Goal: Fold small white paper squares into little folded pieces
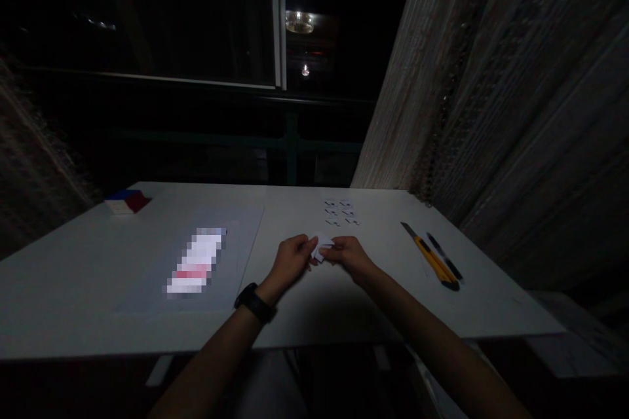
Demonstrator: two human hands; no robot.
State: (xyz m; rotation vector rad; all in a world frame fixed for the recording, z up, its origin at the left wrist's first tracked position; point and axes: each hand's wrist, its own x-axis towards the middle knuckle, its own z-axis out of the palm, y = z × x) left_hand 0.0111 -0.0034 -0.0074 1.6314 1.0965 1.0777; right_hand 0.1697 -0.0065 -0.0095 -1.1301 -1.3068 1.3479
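White paper (322, 240), perhaps folded or in several pieces in this dim light, is held over the near part of the table (295, 203). One side is pinched by the left hand (293, 258), the other by the right hand (352, 255). Beyond them, small marked slips (348, 213) are laid in two columns. A yellow cutter (433, 260) is set beside a pen (445, 256) at right, a cube (125, 201) at far left.

Left wrist (268, 290) carries a black watch-style band (256, 304): wide strap, dark case, display unreadable in this light. Left hand (291, 258), right hand (352, 255) and both forearms (417, 314) bare.
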